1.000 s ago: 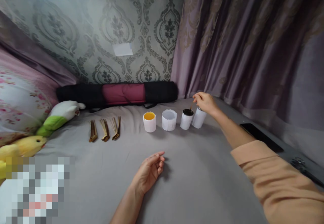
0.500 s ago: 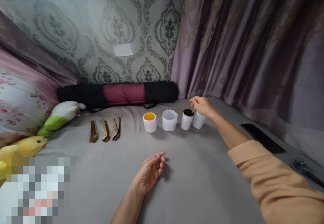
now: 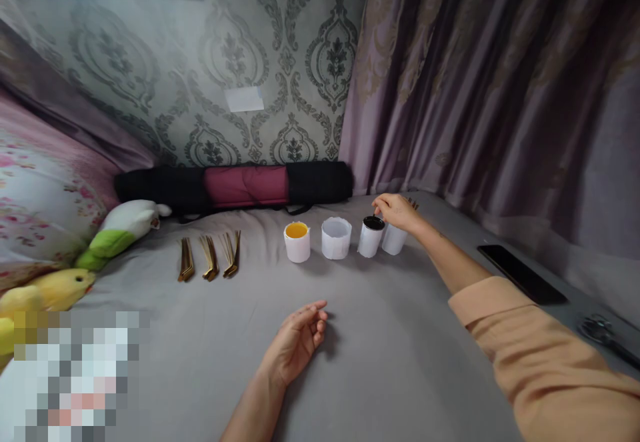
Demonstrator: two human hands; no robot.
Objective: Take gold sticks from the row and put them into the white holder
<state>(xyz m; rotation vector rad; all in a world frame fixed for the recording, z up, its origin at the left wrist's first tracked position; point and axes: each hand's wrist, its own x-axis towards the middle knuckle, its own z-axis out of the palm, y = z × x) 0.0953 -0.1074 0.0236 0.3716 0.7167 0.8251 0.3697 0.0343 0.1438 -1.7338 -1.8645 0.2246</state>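
Observation:
My right hand (image 3: 397, 211) is at the rim of a white-wrapped cup (image 3: 369, 242) with a dark inside. Its fingers are pinched together, and what they hold is too small to make out. Partly behind that hand stands another white cup (image 3: 393, 241), with thin brown sticks (image 3: 413, 203) poking out beyond my wrist. My left hand (image 3: 300, 335) rests on the grey sheet, holding nothing, its fingers loosely curled and the index finger stretched out. To the left along the row are an empty-looking white cup (image 3: 336, 239) and one with a yellow inside (image 3: 297, 247).
Three bundles of bent gold-brown strips (image 3: 211, 259) lie left of the cups. A black and maroon rolled bag (image 3: 245, 185) lies along the wall. Plush toys (image 3: 125, 225) sit at the left. A black phone (image 3: 521, 274) and a dark-handled object (image 3: 605, 335) lie at the right.
My right hand has dipped slightly toward the dark cup's rim, and the sticks beyond my wrist now show more clearly. My left hand stays in the same place.

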